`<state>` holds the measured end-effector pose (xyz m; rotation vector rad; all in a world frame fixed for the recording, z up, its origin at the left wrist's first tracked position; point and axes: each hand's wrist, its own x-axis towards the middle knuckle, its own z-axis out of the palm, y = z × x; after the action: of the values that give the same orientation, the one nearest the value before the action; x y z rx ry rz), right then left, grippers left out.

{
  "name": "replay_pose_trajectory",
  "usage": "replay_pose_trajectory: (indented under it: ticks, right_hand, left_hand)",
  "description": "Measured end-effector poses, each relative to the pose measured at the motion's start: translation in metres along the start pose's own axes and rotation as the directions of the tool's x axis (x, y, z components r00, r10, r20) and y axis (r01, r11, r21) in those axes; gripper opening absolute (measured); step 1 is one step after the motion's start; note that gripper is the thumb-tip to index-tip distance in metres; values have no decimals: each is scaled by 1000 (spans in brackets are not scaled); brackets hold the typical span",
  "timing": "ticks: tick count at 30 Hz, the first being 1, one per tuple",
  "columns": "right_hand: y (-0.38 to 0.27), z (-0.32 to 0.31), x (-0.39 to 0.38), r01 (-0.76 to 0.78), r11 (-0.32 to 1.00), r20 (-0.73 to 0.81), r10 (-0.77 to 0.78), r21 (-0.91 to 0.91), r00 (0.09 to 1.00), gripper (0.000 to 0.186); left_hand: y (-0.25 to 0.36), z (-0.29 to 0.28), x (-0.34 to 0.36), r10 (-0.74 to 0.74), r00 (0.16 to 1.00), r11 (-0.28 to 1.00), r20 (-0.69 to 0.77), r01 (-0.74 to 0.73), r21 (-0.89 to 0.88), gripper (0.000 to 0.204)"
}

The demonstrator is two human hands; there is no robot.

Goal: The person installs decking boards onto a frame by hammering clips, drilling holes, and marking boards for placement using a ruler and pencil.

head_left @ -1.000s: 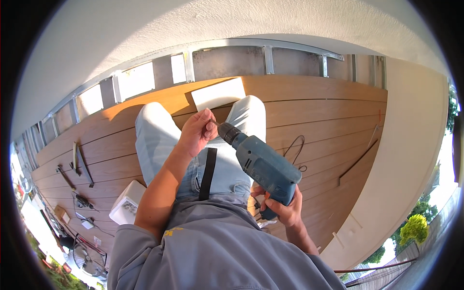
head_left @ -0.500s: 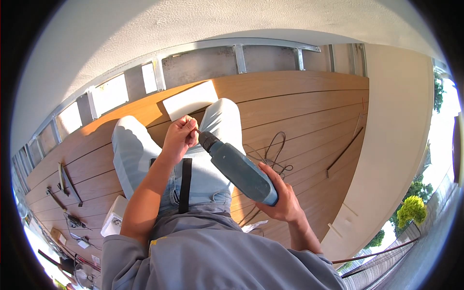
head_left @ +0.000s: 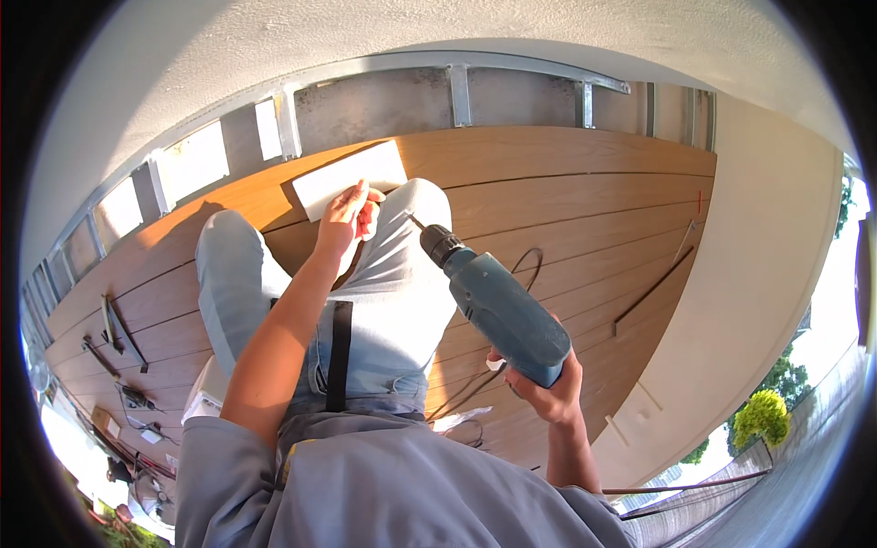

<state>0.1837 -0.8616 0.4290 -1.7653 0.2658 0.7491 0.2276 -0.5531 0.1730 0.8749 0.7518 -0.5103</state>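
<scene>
In my right hand [head_left: 553, 388] is a corded-looking blue-grey power drill [head_left: 512, 310], gripped at its rear end. Its black chuck [head_left: 440, 244] points up and left, and a thin bit [head_left: 416, 221] sticks out of it. My left hand [head_left: 352, 215] is closed above my knee, fingertips pressed together; whatever they hold, if anything, is too small to make out. It is apart from the bit. Just beyond that hand, a white rectangular panel [head_left: 338, 178] lies on the wooden boards [head_left: 548, 196]. A small white patch shows by my right fingers.
A metal frame [head_left: 461, 96] runs along the far wall. Dark cable [head_left: 533, 265] loops beside the drill. Several tools, including a hammer-like one [head_left: 102, 361], lie at left. A dark rod [head_left: 653, 290] lies at right near the pale wall [head_left: 749, 265]. A white box [head_left: 206, 393] stands by my left hip.
My left hand has come away from the drill's chuck, moving slightly up. The drill has moved right in my right hand, and its bit now shows.
</scene>
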Motion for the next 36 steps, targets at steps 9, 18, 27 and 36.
replay_pose_trajectory:
  ticks: [9,18,27,36]
  right_hand:
    - [7,-46,116,-64,938,-142,16,-340,990,81]
    - [37,-73,249,-126,851,-85,96,-509,992,80]
    - [47,-79,277,-136,810,-81,109,-570,991,79]
    - [15,-80,291,-116,675,-9,159,-729,987,78]
  left_hand:
    - [4,31,36,-101,983,995,151,99,18,30]
    - [-2,83,86,-89,946,985,311,38,167,30]
    - [-10,142,114,74,976,991,203,-95,93,22]
    - [22,188,124,798,545,360,257,-773,523,36]
